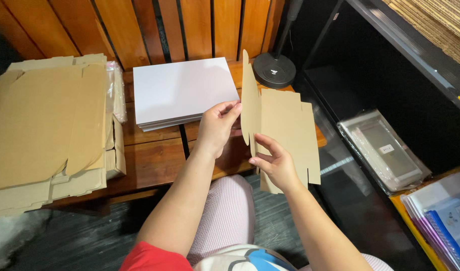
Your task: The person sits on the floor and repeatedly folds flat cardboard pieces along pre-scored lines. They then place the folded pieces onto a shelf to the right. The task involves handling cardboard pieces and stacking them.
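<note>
We hold a flat cardboard box blank point(285, 128) above the bench point(155, 155): left hand point(216, 128) pinches its upright flap, right hand point(276, 163) grips the lower edge.

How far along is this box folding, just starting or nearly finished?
Early, it seems. In hand: the left hand and right hand hold one flat brown cardboard blank, one side flap bent up. No finished box shows. Left: a pile of flat blanks and a white stack on the wooden table.

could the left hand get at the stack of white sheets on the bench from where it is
Probably yes: the stack of white sheets lies just beyond the left hand with nothing between, but its fingers now pinch the brown cardboard blank.
</note>
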